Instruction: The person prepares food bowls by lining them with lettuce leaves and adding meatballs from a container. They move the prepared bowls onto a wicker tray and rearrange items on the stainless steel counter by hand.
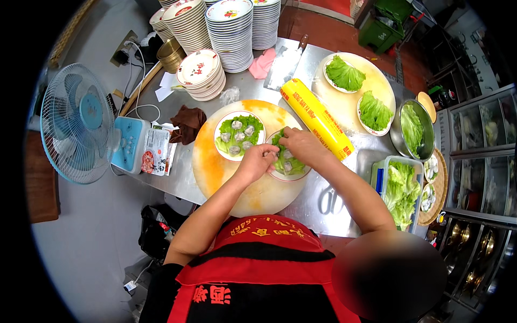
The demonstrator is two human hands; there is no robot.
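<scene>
Both my hands are over a white plate (287, 177) with lettuce and greyish balls of food, on a round, orange-stained cutting board (250, 202). My left hand (259, 162) is at its left edge, thumb and fingertips close together; whether they hold anything is not plain. My right hand (298, 144) reaches over its upper part, fingertips down at the lettuce, partly hiding it. Beside it on the left, a second plate (218, 151) holds lettuce topped with several greyish balls (239, 136). A yellow box of plastic wrap (317, 119) lies just beyond my right hand.
Plate stacks (229, 38) and a cleaver (282, 66) are at the back. Two lettuce plates stand on another round board (329, 101). At right are a steel bowl (429, 139), a lettuce tub (418, 202) and a woven tray (440, 189). Scissors (331, 200) lie near me; a fan (76, 123) stands left.
</scene>
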